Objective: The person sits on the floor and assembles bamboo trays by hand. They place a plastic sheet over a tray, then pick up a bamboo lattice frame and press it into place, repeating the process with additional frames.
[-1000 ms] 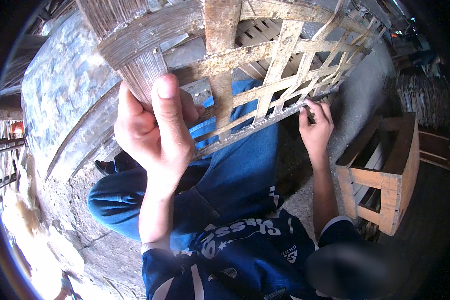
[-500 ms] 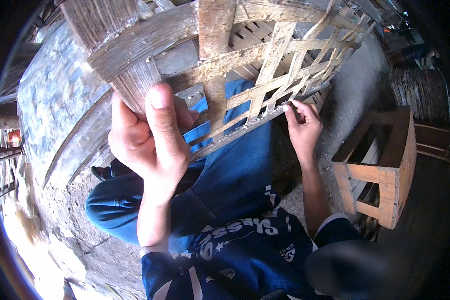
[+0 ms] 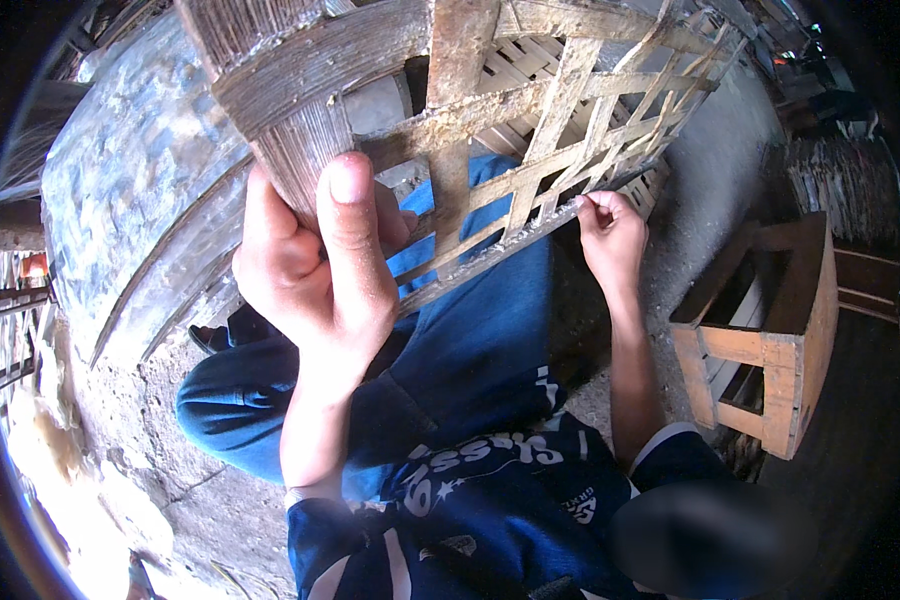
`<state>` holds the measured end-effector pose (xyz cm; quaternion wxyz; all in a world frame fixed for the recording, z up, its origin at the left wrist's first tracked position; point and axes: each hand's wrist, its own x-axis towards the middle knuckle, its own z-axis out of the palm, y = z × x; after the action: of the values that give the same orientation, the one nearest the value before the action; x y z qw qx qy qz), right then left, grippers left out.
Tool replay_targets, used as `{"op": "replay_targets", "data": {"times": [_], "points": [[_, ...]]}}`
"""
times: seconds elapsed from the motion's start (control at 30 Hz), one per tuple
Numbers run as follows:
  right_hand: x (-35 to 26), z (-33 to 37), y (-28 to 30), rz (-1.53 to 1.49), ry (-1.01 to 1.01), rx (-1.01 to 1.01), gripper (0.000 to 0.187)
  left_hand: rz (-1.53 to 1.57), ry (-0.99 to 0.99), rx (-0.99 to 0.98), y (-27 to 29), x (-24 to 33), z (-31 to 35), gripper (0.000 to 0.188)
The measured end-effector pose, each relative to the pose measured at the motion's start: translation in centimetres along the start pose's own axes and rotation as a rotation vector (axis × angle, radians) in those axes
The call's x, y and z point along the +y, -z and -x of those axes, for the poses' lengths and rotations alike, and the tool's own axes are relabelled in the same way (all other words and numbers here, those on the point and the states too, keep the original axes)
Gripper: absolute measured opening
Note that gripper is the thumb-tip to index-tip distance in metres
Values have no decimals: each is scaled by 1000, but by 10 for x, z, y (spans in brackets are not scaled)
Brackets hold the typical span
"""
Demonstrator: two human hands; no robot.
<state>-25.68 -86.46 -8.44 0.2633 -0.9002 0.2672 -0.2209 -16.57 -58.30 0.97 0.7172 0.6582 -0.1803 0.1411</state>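
A worn, openwork bamboo rack (image 3: 460,55) of crossed flat slats is tilted up in front of me, over my lap. My left hand (image 3: 320,275) is closed around a broad, weathered slat (image 3: 305,150) at the rack's left end, with the thumb lying up along its face. At the rack's lower edge (image 3: 495,255), toward the right, my right hand (image 3: 615,240) is closed in a pinch, fingertips at the thin edge strip. The other fingers curl into the palm. Pale, crusty residue clings to the slats and the edge.
A large, mottled grey rounded surface (image 3: 140,180) rises behind the rack on the left. To my right stands an open-framed wooden stool or crate (image 3: 750,345). My legs in blue trousers (image 3: 490,310) are folded beneath the rack on a rough floor (image 3: 160,430).
The left end of the rack and my left hand have shifted a little to the right. My right hand has moved slightly right and turned, its fingers curled more tightly at the edge.
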Motion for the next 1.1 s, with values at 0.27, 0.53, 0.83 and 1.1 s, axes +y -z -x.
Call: {"op": "replay_targets", "data": {"times": [0.27,0.53,0.83,1.1], "points": [[37,-5,29,-1017,-460,-226,15,-27,31,46,7,-11,-4,28],[106,5,61,290,-17,61,35,23,84,110,2,-12,-7,29],[20,-25,2,-327,170,230,31,2,67,145,0,-14,-8,32],[15,-26,-21,-378,283,350,20,42,95,166,0,-18,-9,29]]}}
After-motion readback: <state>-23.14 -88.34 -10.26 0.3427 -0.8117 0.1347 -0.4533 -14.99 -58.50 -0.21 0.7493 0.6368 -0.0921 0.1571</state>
